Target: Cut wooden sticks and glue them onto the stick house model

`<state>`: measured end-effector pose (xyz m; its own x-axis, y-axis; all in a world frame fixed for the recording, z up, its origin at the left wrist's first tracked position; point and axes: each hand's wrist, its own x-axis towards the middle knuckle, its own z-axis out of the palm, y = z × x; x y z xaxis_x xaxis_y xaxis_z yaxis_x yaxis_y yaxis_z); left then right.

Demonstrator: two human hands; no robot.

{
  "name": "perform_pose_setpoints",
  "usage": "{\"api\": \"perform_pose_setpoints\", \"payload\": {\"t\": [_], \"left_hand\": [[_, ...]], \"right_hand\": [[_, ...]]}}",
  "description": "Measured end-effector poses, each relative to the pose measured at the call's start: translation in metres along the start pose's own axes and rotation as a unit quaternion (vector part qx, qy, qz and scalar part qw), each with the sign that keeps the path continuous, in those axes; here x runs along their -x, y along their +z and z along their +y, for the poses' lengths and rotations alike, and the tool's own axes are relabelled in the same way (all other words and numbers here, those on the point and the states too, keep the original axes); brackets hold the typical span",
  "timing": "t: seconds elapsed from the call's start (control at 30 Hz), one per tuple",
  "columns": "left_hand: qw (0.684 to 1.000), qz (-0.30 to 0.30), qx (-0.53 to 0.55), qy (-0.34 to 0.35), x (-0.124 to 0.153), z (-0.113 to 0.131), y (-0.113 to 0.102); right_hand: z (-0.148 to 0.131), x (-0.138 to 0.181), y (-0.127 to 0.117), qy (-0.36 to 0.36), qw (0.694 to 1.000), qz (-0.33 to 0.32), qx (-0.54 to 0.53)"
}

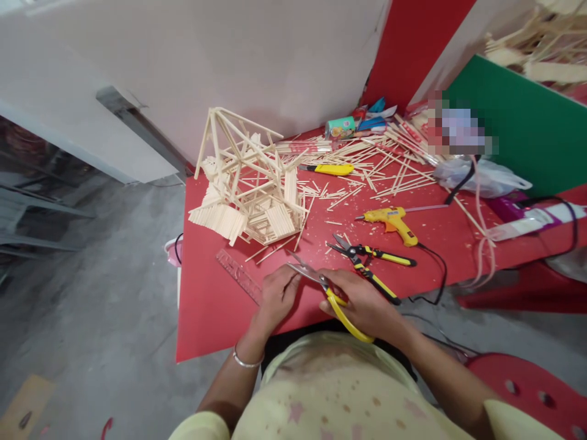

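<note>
My right hand [360, 300] grips a pair of scissors [339, 313] by the yellow handles, with the blades pointing left and apart at the tips. Close to the blades, my left hand [277, 297] has thumb and fingers pinched together; whatever lies between them is too small to make out. Beyond both hands stands a model building [250, 183] of thin wooden sticks, with an open frame roof and a slatted base. A clear ruler [238, 276] lies flat beside my left hand. Black-and-yellow cutting pliers [367, 260] rest, jaws apart, beyond my right hand.
On the red table [202, 324] are a yellow glue gun [389, 221] with its cord, a yellow utility knife [330, 169] and many loose sticks [403, 168]. A green can [340, 127] stands by the wall. A plastic bag [481, 177] sits before a green board [518, 128].
</note>
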<state>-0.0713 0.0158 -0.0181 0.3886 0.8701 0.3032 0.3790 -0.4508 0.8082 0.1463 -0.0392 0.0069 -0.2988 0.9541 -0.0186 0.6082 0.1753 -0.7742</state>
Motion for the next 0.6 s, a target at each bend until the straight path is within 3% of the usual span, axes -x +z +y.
{"api": "perform_pose_setpoints", "payload": {"t": [0.3, 0.6], "left_hand": [[1.000, 0.009, -0.011, 0.007, -0.002, 0.000, 0.001], [0.998, 0.045, -0.041, 0.029, 0.018, -0.019, 0.016]], "right_hand": [[0.000, 0.001, 0.001, -0.010, 1.000, 0.005, -0.025], [0.003, 0.010, 0.004, -0.012, 1.000, 0.022, 0.002]]}}
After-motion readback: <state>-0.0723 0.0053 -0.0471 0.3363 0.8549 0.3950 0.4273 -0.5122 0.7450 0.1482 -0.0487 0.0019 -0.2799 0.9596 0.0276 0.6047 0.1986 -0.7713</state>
